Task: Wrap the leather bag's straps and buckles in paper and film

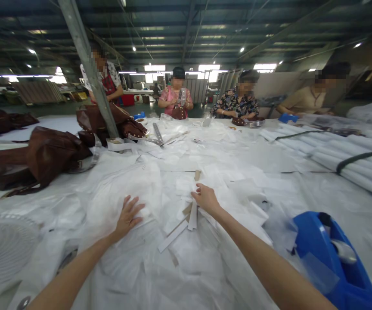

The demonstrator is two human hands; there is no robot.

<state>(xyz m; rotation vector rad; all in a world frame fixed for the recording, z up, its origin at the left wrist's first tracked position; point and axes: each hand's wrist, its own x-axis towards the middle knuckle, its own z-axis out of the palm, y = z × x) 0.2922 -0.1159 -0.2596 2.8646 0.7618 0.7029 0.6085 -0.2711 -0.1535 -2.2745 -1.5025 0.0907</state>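
Observation:
My left hand (128,217) lies with its fingers spread on a stack of thin white sheets (121,185), holding nothing. Just right of centre, my right hand (206,198) is over loose white papers, its fingers bent but apart. Close below its fingertips are a narrow white paper strip (193,216) and a tan cardboard piece (187,209); whether the fingers touch them I cannot tell. A longer white strip (173,236) slants toward me, and a small tan piece (197,175) lies just beyond the hand.
Brown leather bags (52,150) are piled at left, near a metal post (91,64) and a white fan (5,249). A blue tape dispenser (334,262) stands at right. Strapped white rolls (344,150) lie behind it. Several people work across the table.

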